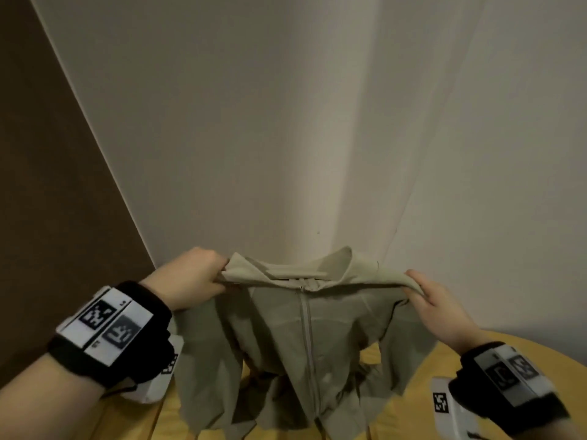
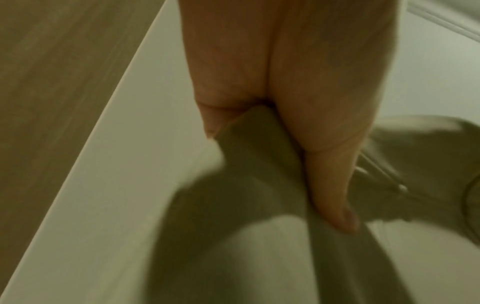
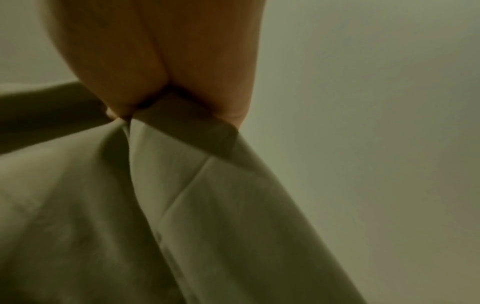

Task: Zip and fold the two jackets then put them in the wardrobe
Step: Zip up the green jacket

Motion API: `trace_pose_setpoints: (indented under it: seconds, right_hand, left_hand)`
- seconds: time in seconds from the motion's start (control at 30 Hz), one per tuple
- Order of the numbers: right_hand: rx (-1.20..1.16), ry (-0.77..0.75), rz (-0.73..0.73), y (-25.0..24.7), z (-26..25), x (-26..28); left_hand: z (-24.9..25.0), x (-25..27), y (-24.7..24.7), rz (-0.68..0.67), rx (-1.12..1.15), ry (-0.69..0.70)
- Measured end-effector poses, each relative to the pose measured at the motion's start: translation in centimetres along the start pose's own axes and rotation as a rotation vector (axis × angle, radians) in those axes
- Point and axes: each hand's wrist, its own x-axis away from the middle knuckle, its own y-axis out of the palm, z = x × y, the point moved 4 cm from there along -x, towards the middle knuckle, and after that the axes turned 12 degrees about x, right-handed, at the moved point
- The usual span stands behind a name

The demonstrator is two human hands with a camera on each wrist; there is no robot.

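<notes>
A beige jacket (image 1: 305, 338) hangs in the air in front of me, its front zipper (image 1: 307, 325) closed up to the collar. My left hand (image 1: 193, 277) grips its left shoulder, and my right hand (image 1: 435, 300) pinches its right shoulder. The hem droops onto the yellow surface (image 1: 422, 392) below. In the left wrist view, my thumb (image 2: 327, 185) presses the jacket fabric (image 2: 259, 164) against the fingers. The right wrist view shows the jacket fabric (image 3: 207, 205) bunched under my curled fingers (image 3: 166, 61). A second jacket is not in view.
White walls (image 1: 317, 122) meet in a corner right behind the jacket. A brown panel (image 1: 47, 185) stands at the left. The yellow surface spreads beneath both arms, with a rounded edge at the right.
</notes>
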Motion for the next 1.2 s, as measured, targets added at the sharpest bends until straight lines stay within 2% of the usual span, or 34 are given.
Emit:
trace_pose_setpoints:
  seconds: [0.07, 0.17, 0.3, 0.4, 0.47, 0.6, 0.67, 0.8, 0.97, 1.1, 1.2]
  right_hand:
    - [-0.116, 0.050, 0.037, -0.4, -0.1, 0.1]
    - [-0.260, 0.123, 0.068, -0.8, 0.5, 0.3]
    - [-0.325, 0.112, 0.011, -1.0, 0.3, 0.5]
    - [-0.403, 0.125, -0.070, -1.1, 0.0, 0.8]
    - [-0.352, 0.126, -0.143, -1.1, 0.0, 1.3]
    - [-0.245, 0.115, -0.363, -0.1, 0.2, 2.8]
    - [-0.158, 0.107, -0.426, 0.7, 0.5, 3.3]
    - [-0.008, 0.142, -0.503, 2.8, 2.1, 3.8]
    - [0.137, 0.161, -0.669, 6.7, 4.7, 4.5]
    - [0.128, 0.180, -0.701, 9.8, 6.8, 3.4]
    - [0.136, 0.263, -0.628, 12.1, 9.2, 1.3]
  left_hand:
    - [-0.3, 0.3, -0.7, 0.030, 0.133, 0.013]
    - [-0.4, 1.5, -1.5, 0.107, 0.520, 0.015]
    - [0.0, 2.4, -1.1, 0.147, 0.637, 0.004]
    - [-0.2, 3.2, -0.6, 0.090, 0.630, -0.017]
    - [-0.5, 3.9, -0.1, -0.042, 0.618, -0.048]
    - [-1.2, 5.2, 1.7, -0.389, 0.585, -0.109]
    - [-1.7, 5.2, 2.8, -0.462, 0.518, -0.136]
    - [-3.6, 4.5, 5.6, -0.519, 0.529, -0.232]
    - [-6.6, 3.1, 11.3, -0.580, 0.376, -0.271]
    - [-8.6, 1.4, 16.5, -0.513, 0.396, -0.318]
    - [-10.3, -0.1, 19.2, -0.412, 0.419, -0.462]
